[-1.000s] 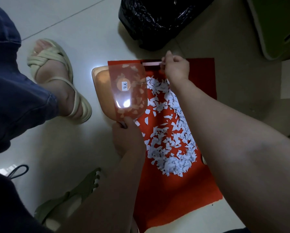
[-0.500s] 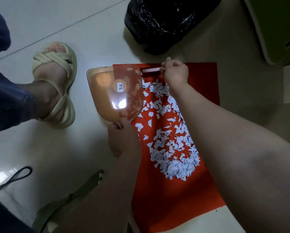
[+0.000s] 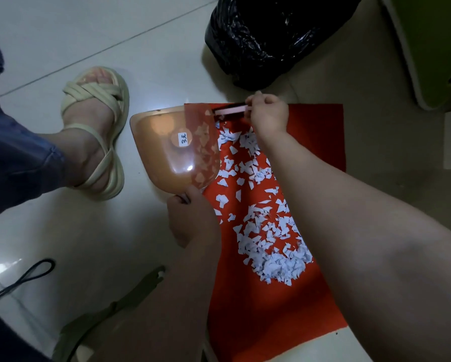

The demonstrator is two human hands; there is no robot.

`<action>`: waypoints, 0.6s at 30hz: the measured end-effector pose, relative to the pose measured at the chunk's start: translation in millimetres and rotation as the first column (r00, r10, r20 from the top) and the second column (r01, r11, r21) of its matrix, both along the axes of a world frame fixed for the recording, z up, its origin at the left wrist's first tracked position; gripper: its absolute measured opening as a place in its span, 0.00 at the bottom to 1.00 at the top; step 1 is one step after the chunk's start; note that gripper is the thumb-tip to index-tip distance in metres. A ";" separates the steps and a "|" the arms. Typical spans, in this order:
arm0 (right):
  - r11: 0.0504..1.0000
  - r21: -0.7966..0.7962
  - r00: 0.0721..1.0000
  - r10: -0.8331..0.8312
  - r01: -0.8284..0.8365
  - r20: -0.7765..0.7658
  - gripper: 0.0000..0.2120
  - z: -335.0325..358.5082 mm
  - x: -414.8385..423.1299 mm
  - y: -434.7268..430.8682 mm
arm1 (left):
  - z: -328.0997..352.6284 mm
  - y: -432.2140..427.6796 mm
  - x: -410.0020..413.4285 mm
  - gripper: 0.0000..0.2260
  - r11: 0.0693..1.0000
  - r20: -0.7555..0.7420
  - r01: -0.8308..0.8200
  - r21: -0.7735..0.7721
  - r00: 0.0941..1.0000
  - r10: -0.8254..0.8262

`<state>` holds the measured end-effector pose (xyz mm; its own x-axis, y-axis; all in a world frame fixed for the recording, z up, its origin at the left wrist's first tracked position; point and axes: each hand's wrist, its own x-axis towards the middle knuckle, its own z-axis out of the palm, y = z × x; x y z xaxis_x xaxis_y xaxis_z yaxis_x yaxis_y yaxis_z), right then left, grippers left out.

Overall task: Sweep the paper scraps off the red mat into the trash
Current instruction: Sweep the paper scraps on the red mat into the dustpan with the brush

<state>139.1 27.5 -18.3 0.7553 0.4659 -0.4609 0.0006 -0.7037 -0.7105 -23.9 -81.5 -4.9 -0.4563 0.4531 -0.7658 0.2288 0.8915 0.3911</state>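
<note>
Left hand grips the near end of the dustpan. Right hand is curled round a small pink-backed brush. The hands are well apart.

- Tiled floor: carries everything.
- Red mat: lies flat and runs from 12 to 6 through centre frame.
- Black trash bag: at 12 o'clock, just beyond the mat's far edge.
- Dustpan: translucent orange, at 10 o'clock, lip overlapping the mat's left edge.
- Sandalled foot: at 9 o'clock.
- White paper scraps: on the mat, densest toward 5 o'clock, with some inside the pan.
- Brush: at the mat's far edge, bristles down.

Both arms reach forward, left hand and right hand curled, gripping.
</note>
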 end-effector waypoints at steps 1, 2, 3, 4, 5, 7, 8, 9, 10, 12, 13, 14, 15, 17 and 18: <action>0.999 -0.036 0.999 0.007 -0.006 0.032 0.13 -0.4 1.8 -4.5 | 0.2 -0.6 0.3 0.13 1.000 0.001 0.002 0.000 1.000 -0.002; 0.997 -0.078 0.997 0.020 -0.014 0.072 0.14 0.3 4.1 -8.3 | 1.0 -1.2 0.6 0.14 1.000 0.004 0.005 0.000 1.000 -0.005; 0.993 -0.115 0.993 0.038 -0.025 0.114 0.14 1.2 6.9 -10.4 | 1.4 -1.8 0.9 0.14 1.000 0.007 0.009 0.000 1.000 -0.009; 0.989 -0.147 0.987 0.058 -0.036 0.150 0.14 4.0 8.8 -11.2 | 1.9 -2.4 0.9 0.14 1.000 0.008 0.014 -0.001 1.000 -0.014; 0.985 -0.167 0.982 0.071 -0.041 0.177 0.13 6.6 10.2 -10.0 | 1.7 -2.9 0.7 0.14 1.000 0.006 0.020 -0.002 1.000 -0.020; 0.988 -0.152 0.978 0.060 -0.029 0.202 0.12 10.6 9.8 -4.5 | 0.8 -3.1 -1.0 0.14 1.000 0.000 0.022 -0.012 1.000 -0.022; 0.992 -0.124 0.979 0.045 -0.020 0.200 0.12 12.4 7.6 -0.9 | 0.4 -3.0 -2.0 0.13 1.000 -0.002 0.015 -0.021 1.000 -0.015; 0.996 -0.088 0.982 0.033 -0.017 0.186 0.12 12.7 4.3 2.8 | -0.7 -2.9 -3.4 0.13 1.000 -0.004 0.005 -0.029 1.000 -0.005; 0.999 -0.049 0.987 0.029 -0.022 0.159 0.12 11.0 1.2 6.2 | -1.5 -2.5 -4.7 0.13 0.999 -0.006 -0.006 -0.033 1.000 0.006; 0.999 0.009 0.995 0.029 -0.030 0.094 0.11 3.8 -4.8 11.2 | -3.0 -2.4 -8.0 0.13 0.999 -0.006 -0.019 -0.040 1.000 0.018; 0.999 0.028 0.998 0.028 -0.030 0.060 0.11 0.3 -7.7 11.7 | -3.0 -2.1 -9.4 0.13 0.999 -0.007 -0.015 -0.040 1.000 0.015; 0.999 0.036 0.999 0.026 -0.027 0.029 0.10 -1.3 -10.3 10.8 | -2.5 -1.8 -10.6 0.13 0.999 -0.007 -0.010 -0.038 1.000 0.010; 0.999 0.033 1.000 0.021 -0.021 0.007 0.09 -2.0 -12.3 8.8 | -2.1 -1.5 -11.8 0.13 0.999 -0.010 -0.008 -0.034 1.000 0.008; 1.000 -0.012 1.000 0.009 -0.009 0.003 0.07 -1.0 -12.0 2.0 | -0.7 -0.9 -12.6 0.14 0.999 -0.019 -0.009 -0.031 1.000 0.008; 0.999 -0.044 1.000 0.004 -0.004 0.019 0.08 0.0 -10.3 -0.9 | 0.3 -0.3 -12.0 0.14 0.999 -0.018 -0.011 -0.035 1.000 0.010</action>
<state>128.8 26.6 -18.3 0.7624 0.4487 -0.4664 0.0167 -0.7341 -0.6789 -35.9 -81.9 -4.6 -0.4747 0.4211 -0.7729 0.2257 0.9070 0.3556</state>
